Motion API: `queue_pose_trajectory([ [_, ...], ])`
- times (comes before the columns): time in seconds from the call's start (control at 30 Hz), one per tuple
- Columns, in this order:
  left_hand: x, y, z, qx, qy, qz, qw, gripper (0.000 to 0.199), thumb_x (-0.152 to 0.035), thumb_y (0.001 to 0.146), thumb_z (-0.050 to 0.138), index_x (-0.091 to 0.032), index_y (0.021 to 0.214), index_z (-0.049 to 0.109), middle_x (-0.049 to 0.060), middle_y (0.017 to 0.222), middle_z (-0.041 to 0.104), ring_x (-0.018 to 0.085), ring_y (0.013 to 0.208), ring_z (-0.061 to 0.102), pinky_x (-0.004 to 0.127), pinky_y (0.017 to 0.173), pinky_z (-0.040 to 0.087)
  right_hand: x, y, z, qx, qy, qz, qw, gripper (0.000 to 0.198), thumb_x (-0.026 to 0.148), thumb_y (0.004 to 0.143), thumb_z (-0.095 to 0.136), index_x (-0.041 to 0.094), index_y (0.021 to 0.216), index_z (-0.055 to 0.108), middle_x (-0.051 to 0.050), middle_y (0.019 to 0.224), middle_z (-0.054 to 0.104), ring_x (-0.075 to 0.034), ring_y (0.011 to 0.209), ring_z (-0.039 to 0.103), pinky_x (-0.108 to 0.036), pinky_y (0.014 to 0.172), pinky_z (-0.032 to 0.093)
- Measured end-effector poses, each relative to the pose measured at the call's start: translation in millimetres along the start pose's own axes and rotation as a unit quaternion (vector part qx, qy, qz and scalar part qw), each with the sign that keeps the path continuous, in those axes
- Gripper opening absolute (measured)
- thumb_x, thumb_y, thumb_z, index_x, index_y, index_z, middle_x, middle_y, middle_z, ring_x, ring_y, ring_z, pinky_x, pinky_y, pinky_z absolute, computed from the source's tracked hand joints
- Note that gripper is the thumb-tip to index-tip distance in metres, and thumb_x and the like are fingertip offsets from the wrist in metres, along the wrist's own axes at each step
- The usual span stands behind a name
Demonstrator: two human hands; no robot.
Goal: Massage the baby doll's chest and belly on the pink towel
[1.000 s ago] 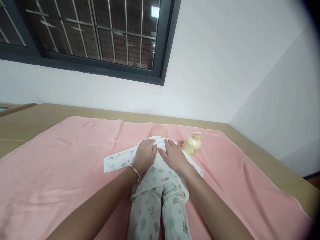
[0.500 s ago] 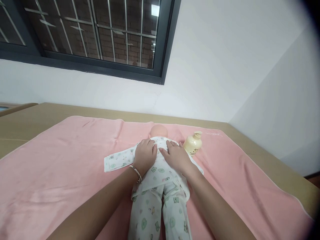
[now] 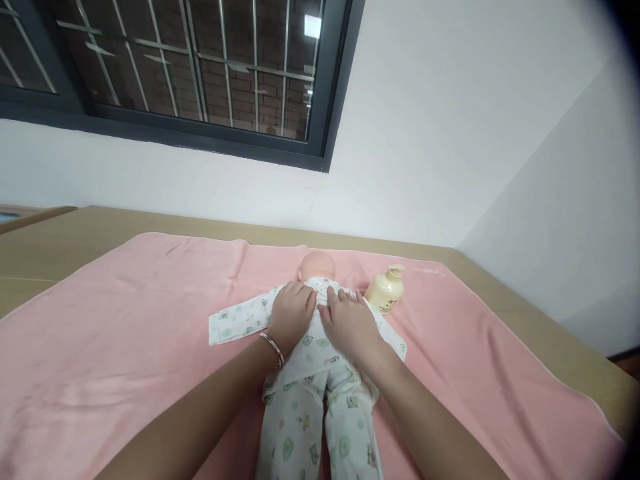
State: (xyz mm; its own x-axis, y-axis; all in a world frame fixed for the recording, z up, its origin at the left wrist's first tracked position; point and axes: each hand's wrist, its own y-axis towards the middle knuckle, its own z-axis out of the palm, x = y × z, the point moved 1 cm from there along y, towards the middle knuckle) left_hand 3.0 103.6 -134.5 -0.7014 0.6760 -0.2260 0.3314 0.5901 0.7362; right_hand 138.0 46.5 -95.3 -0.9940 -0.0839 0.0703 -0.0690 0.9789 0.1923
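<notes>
A baby doll (image 3: pixel 320 263) lies with its bare head toward the wall, no face showing. It wears a white printed top (image 3: pixel 314 350) and matching trousers (image 3: pixel 293 427). My left hand (image 3: pixel 293 310) rests flat on the left of the doll's upper back, a bangle (image 3: pixel 273 348) on the wrist. Beside it, my right hand (image 3: pixel 349 320) lies on the right of the upper back, fingers outstretched. Both palms are hidden against the cloth. The left sleeve stretches out sideways; my right hand and forearm partly cover the right one.
A cream pump bottle (image 3: pixel 386 290) stands just right of the doll's shoulder. Under everything spreads a pink blanket (image 3: pixel 150 347) on a wooden table (image 3: pixel 525 313). Behind are a white wall (image 3: pixel 400 167) and a dark-framed barred window (image 3: pixel 320 143).
My right hand has shifted slightly, its fingers now closer to the middle of the back. The left hand stays nearly in place; more of the doll's head shows.
</notes>
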Motion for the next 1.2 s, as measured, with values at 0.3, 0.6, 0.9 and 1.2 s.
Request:
queue_pose_trajectory([
  [0.3,4,1,2,0.044,-0.03,-0.072,0.996,0.024,-0.025,0.098,0.039,-0.018,0.1,0.062,0.008,0.1,0.068,0.024,0.099,0.061,0.04,0.09,0.047,-19,19,17,0.016,0.039,0.012,0.999,0.068,0.053,0.1,0.023,0.006,0.148,0.034,-0.022,0.145,0.046,-0.032,0.14,0.033,-0.049,0.114,0.018],
  [0.6,7,2,5,0.059,-0.065,-0.08,0.993,0.027,-0.028,0.1,0.036,-0.017,0.105,0.061,0.009,0.109,0.068,0.024,0.105,0.06,0.042,0.095,0.045,-17,18,17,0.016,0.028,0.014,0.999,0.069,0.054,0.1,0.02,0.008,0.149,0.032,-0.021,0.148,0.042,-0.032,0.14,0.033,-0.049,0.113,0.018],
  [0.9,8,1,7,0.056,-0.072,-0.086,0.992,0.029,-0.028,0.099,0.036,-0.017,0.107,0.061,0.009,0.11,0.068,0.025,0.106,0.06,0.043,0.096,0.045,-17,18,19,0.008,0.026,0.014,1.0,0.069,0.054,0.1,0.02,0.007,0.149,0.032,-0.022,0.146,0.044,-0.032,0.139,0.035,-0.049,0.113,0.018],
  [1.2,7,1,6,0.055,-0.067,-0.095,0.992,0.027,-0.027,0.098,0.038,-0.018,0.107,0.062,0.009,0.111,0.069,0.024,0.106,0.06,0.042,0.096,0.045,-17,17,20,0.004,0.027,0.014,1.0,0.068,0.054,0.1,0.021,0.008,0.148,0.033,-0.021,0.144,0.046,-0.031,0.138,0.035,-0.048,0.113,0.017],
])
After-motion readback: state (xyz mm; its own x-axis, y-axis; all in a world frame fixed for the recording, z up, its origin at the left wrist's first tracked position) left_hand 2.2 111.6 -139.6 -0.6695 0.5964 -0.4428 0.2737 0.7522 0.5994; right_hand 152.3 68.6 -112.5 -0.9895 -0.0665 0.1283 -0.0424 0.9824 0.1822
